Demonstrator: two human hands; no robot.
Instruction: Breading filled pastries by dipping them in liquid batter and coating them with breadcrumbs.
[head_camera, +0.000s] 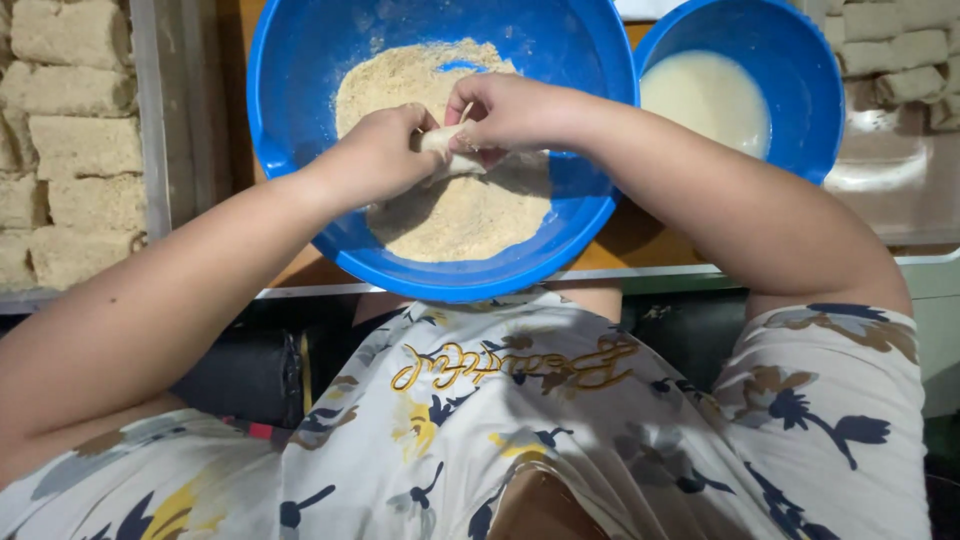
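- Large blue basin (300, 110) sits on the orange-brown table (640, 245), near its front edge; every place below is taken from this basin.
- Tray of crumb-coated rolls (70, 150) lies left of the basin, blocks stacked in rows. More coated rolls (895, 60) lie far right of it, on a metal tray.
- Smaller blue bowl of pale batter (705, 95) stands just right of the basin, rims nearly touching.
- Breadcrumb heap (450, 215) fills the basin's middle and near side; bare blue shows at the left wall.
- Left hand (380, 150) comes in over the basin's left-near rim, fingers curled, gripping the roll's left end.
- Right hand (510, 110) comes in over the right rim, fingers pinched on the roll's right end from above.
- Pale uncoated roll (445, 140) is held between both hands, over the basin's centre, just above the crumbs. Long axis runs left to right, slightly tilted. Both hands equally close; whether its underside touches the crumbs cannot be told.
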